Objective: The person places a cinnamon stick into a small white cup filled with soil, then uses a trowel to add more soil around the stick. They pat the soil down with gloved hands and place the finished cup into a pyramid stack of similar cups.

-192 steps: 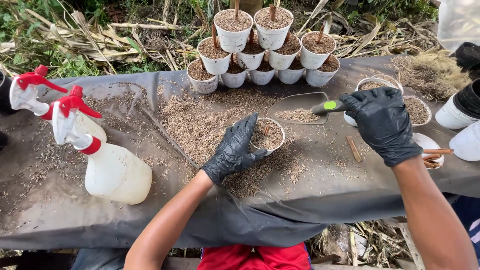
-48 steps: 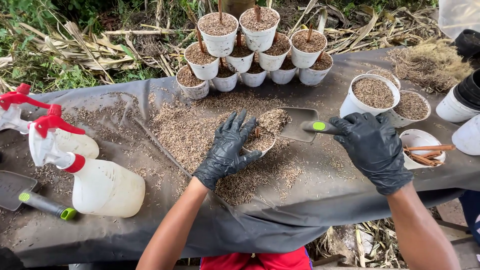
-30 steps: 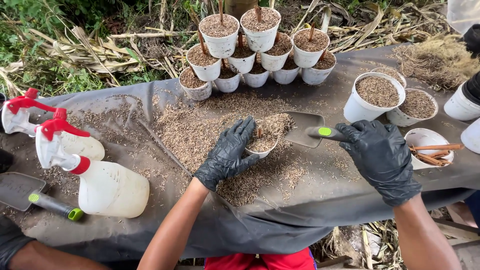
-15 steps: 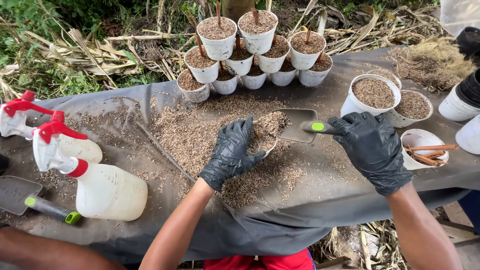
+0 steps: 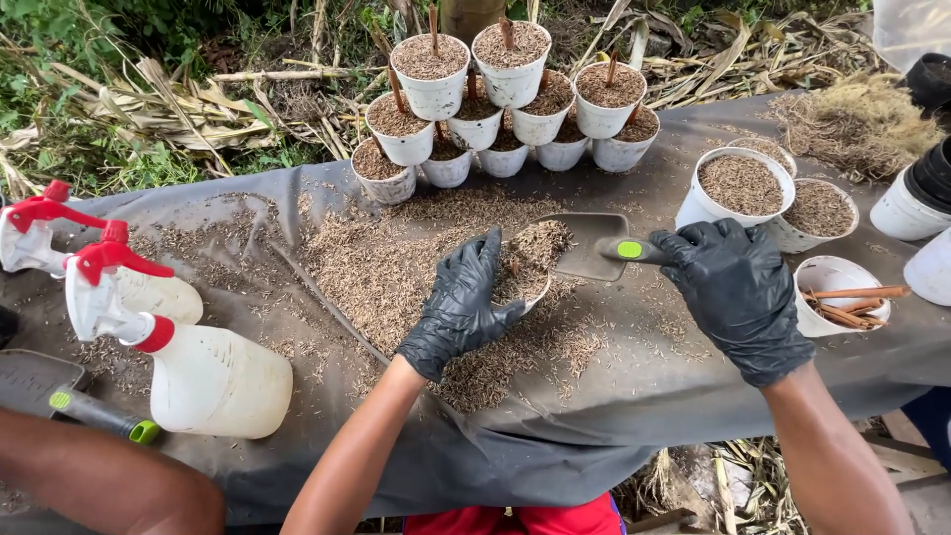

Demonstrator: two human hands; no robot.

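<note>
Left hand [image 5: 461, 305] cups pot [image 5: 523, 287]; right hand [image 5: 738, 297] tips scoop [image 5: 584, 246] over it.

Stacked pots [image 5: 495, 94] at upper centre; spray bottles [image 5: 188, 362] at lower left; filled tubs [image 5: 738, 188] at right; between them, mid-frame, scoop [image 5: 584, 246] tipped over cup [image 5: 525, 282] amid scattered husk [image 5: 376, 267].

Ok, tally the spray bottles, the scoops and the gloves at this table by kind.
White plastic spray bottles with red triggers: 2
Dark scoops with green-tipped handles: 2
Black rubber gloves: 2, left hand around the small white plastic pot, right hand gripping one scoop
Total: 6
</note>
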